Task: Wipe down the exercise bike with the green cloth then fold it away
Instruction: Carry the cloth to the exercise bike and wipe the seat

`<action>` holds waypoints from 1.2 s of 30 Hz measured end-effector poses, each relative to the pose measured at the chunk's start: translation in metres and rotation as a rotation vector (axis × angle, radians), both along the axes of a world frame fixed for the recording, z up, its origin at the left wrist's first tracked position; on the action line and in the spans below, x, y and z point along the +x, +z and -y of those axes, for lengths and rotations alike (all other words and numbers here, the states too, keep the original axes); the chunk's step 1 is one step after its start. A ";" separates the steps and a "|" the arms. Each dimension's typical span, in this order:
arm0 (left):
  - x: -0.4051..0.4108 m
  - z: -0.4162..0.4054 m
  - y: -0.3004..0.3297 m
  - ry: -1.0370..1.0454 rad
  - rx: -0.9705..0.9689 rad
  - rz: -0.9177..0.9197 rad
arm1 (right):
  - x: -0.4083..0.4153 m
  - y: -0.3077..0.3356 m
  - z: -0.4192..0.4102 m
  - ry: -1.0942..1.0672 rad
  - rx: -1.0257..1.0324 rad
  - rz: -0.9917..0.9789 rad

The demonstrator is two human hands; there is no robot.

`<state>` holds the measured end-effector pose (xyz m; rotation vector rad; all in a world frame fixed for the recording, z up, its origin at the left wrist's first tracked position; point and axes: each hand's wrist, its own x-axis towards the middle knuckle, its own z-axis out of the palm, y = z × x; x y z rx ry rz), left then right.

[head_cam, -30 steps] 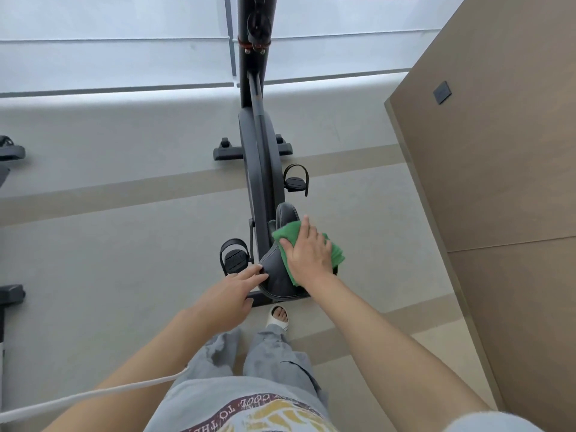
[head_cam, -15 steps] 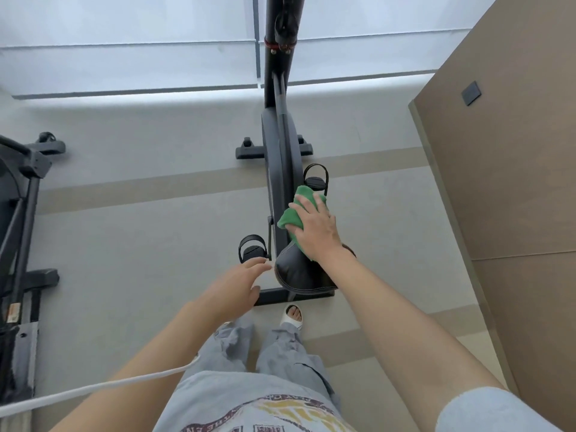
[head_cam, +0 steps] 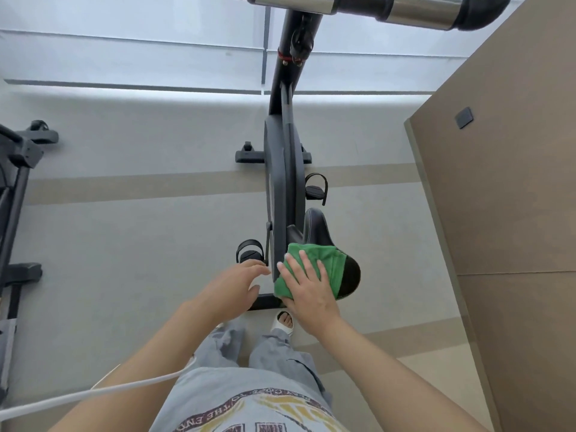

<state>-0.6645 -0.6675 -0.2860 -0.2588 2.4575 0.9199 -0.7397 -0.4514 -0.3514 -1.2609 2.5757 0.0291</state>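
A black exercise bike [head_cam: 285,169] stands on the floor right in front of me, seen from above. Its black saddle [head_cam: 316,227] points away from me. The green cloth [head_cam: 335,265] lies over the saddle's wide rear part. My right hand [head_cam: 307,285] presses flat on the cloth, fingers spread. My left hand [head_cam: 237,283] hovers just left of the saddle with fingers apart, holding nothing. The bike's handlebar [head_cam: 389,4] crosses the top of the view.
A brown wall panel [head_cam: 505,213] rises close on the right. Another black exercise machine [head_cam: 15,182] stands at the left edge. A white cable [head_cam: 93,392] runs across my left arm. My sandalled foot [head_cam: 283,322] is beside the bike's rear base.
My right hand has drawn the green cloth back from the saddle's nose to its wide rear end. The view tilted up, bringing the handlebar in. My left hand stayed near the saddle's left side.
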 end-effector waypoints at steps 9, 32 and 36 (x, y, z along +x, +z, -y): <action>0.011 0.017 0.000 0.041 -0.021 0.048 | -0.042 0.013 0.087 0.138 0.322 0.084; -0.019 -0.031 -0.014 -0.190 0.051 -0.026 | -0.016 -0.005 -0.038 -0.492 -0.136 0.015; -0.023 -0.031 -0.025 -0.241 0.037 0.040 | -0.075 -0.004 -0.027 -0.712 -0.079 0.120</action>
